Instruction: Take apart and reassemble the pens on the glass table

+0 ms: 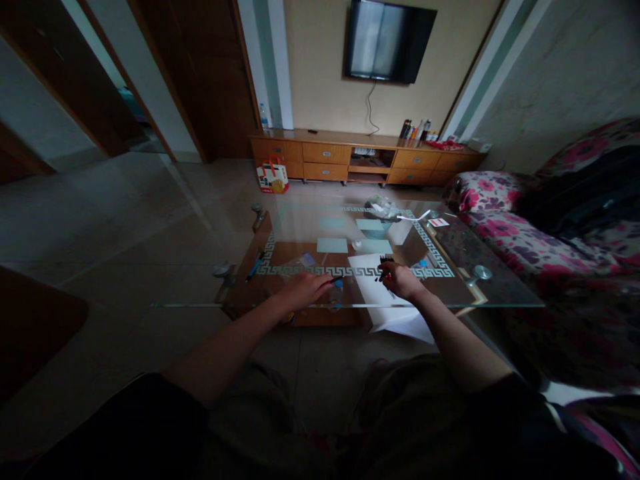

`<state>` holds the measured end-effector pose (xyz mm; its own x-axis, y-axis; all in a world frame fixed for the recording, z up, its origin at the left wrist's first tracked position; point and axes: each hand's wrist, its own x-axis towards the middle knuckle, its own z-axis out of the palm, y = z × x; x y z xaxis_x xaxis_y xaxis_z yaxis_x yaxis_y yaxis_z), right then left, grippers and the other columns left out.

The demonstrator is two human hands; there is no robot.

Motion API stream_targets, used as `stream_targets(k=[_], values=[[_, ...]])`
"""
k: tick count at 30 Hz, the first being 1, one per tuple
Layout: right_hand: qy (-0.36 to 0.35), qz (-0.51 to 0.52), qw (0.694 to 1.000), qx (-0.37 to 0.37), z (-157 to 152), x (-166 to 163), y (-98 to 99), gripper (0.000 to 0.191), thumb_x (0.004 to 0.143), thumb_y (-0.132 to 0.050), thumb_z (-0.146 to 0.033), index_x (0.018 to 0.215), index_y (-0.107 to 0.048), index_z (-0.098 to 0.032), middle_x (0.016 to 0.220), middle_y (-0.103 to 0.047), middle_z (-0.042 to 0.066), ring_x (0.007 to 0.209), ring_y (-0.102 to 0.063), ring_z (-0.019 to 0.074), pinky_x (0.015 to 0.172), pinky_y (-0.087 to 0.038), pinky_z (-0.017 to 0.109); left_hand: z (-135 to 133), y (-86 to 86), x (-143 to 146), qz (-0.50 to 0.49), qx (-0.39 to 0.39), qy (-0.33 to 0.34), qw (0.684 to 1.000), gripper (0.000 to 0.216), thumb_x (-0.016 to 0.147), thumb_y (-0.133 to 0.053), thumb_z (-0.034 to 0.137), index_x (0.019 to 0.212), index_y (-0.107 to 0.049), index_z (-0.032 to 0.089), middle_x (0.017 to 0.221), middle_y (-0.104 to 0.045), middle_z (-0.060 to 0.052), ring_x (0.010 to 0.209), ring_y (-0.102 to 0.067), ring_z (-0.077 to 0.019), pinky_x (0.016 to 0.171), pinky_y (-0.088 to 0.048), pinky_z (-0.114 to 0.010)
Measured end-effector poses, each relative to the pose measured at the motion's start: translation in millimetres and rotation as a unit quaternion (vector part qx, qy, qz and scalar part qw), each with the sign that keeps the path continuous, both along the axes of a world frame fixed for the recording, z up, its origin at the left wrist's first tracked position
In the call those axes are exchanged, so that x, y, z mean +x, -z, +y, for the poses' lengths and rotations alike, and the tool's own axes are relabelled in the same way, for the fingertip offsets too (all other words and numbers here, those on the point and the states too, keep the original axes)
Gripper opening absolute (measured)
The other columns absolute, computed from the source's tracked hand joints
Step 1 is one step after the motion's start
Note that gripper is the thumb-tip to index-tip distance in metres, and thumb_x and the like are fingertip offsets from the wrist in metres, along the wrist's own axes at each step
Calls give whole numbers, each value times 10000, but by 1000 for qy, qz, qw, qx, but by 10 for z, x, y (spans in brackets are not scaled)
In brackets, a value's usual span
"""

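My left hand is over the near part of the glass table, its fingers closed on a slim dark stick, perhaps a pen, that points right. To the right, my right hand is bent with its fingertips together above white paper. A dark ridged object shows just beyond those fingertips, and small dark bits appear beside them. What the right fingers hold is too small and dim to name. At the table's left lies a blue and black pen-like object.
A clear plastic bag over a basket is toward the table's far side. A card lies at right. A floral sofa flanks the table; a wooden cabinet and a carton bag stand beyond.
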<state>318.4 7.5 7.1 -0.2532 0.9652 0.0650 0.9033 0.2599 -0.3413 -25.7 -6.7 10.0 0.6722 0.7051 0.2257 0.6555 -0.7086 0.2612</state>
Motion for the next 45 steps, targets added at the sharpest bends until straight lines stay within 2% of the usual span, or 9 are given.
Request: stream_targets(k=[4,9,12,14,20,25,34,38,45], values=[[-15,10,999,36,0,5,20,482,762,-609,-195,1239,-569,-140,1118,-658,128,961,-636,235,893,-488,336,-8,-9,1,7,-1,-1,1000,365,1014,-372,414,1228,-614,245,954,-718,-55,802,-654,-177,722,-474,-279],[-15,72,990,122,-36,-100,-36,728,692,-602,-145,1387,-390,-110,1194,-548,154,1083,-566,274,976,-465,401,-6,-16,1,14,-3,9,1000,357,1009,-385,413,1255,-603,272,1012,-722,-46,857,-668,-183,754,-476,-283],[-27,97,983,156,-92,-248,-128,686,726,-557,-120,1390,-384,-139,1189,-519,141,1109,-541,280,1001,-446,431,2,-10,5,5,-5,16,1000,350,1005,-400,408,1257,-601,271,1038,-721,-47,878,-669,-183,766,-474,-283],[-49,106,979,167,-143,-372,-191,586,793,-529,-141,1367,-409,-158,1188,-516,133,1106,-536,275,1005,-439,438,7,-5,9,0,-6,17,1000,334,998,-420,406,1232,-613,264,1023,-720,-47,866,-666,-179,762,-469,-278],[-157,103,973,131,-318,-716,-293,397,898,-468,-155,1293,-484,-192,1159,-526,112,1088,-525,246,969,-453,399,31,36,10,-4,-14,27,1000,251,956,-513,408,1072,-656,238,907,-708,-30,819,-649,-167,739,-443,-248],[-216,71,969,94,-414,-909,-290,223,973,-433,-228,1132,-581,-180,1065,-546,103,1013,-536,223,935,-451,364,52,73,21,-23,-17,44,999,219,938,-554,406,1022,-648,227,869,-699,-19,787,-644,-158,729,-436,-244],[-250,31,965,69,-440,-988,-287,202,987,-440,-248,939,-620,-170,938,-577,77,924,-554,196,876,-448,324,21,-16,51,-39,3,68,997,214,931,-578,405,949,-642,202,890,-691,-31,846,-630,-173,797,-442,-273],[-254,26,966,50,-443,-984,-299,285,1016,-391,-280,902,-628,-171,912,-600,72,892,-573,180,860,-447,306,12,-27,52,-48,1,81,996,220,937,-568,408,938,-643,201,892,-683,-29,838,-623,-163,806,-437,-270],[-238,13,971,29,-436,-998,-299,329,1017,-417,-353,906,-666,-169,918,-658,85,905,-604,182,847,-436,273,48,20,43,-44,4,91,995,259,959,-526,414,968,-668,197,909,-692,-39,864,-629,-168,814,-438,-271]])
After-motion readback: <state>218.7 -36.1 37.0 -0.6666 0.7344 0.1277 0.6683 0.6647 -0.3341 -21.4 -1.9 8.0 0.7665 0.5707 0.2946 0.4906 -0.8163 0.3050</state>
